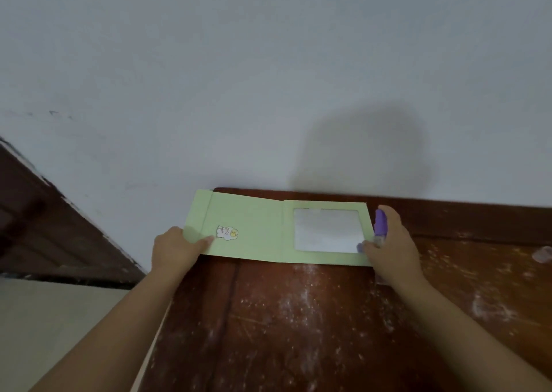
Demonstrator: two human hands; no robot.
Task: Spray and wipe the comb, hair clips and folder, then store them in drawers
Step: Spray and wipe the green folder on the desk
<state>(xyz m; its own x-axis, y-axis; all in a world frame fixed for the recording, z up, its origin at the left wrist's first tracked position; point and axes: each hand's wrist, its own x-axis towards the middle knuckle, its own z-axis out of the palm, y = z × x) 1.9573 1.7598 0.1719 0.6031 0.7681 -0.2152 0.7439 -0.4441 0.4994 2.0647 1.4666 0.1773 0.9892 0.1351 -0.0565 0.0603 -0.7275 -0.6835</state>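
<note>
A pale green folder [254, 230] lies opened flat at the far edge of a dark reddish wooden table [298, 317], close against the white wall [268, 78], with its left end reaching past the table's left edge. Its left panel carries a small cartoon sticker [227, 232], and a narrow flap [198, 215] is folded out at the far left. Its right panel frames a rounded, whitish rectangular window [327, 230], the one compartment the folder shows; whether anything sits behind that window cannot be told, as it reads only as a pale, glossy patch. The left hand [176, 249] holds the folder's left end, thumb lying on top of the near corner beside the sticker and the fingers hidden beneath or behind the card. The right hand [391, 242] is wrapped around a small purple spray bottle [380, 221], whose purple top shows above the fingers just beside the folder's right edge, with a clearer, paler part lower down in the grip; one fingertip with a tinted nail rests at the lower right corner of the window. The contents of the bottle cannot be made out. The tabletop is scuffed and flecked with whitish marks. Near the right edge of the view a small pale, translucent object [542, 254] lies on the wood, too blurred to identify. At the left, a dark brown wooden frame [44, 218] runs diagonally beside a light floor [59, 317].
</note>
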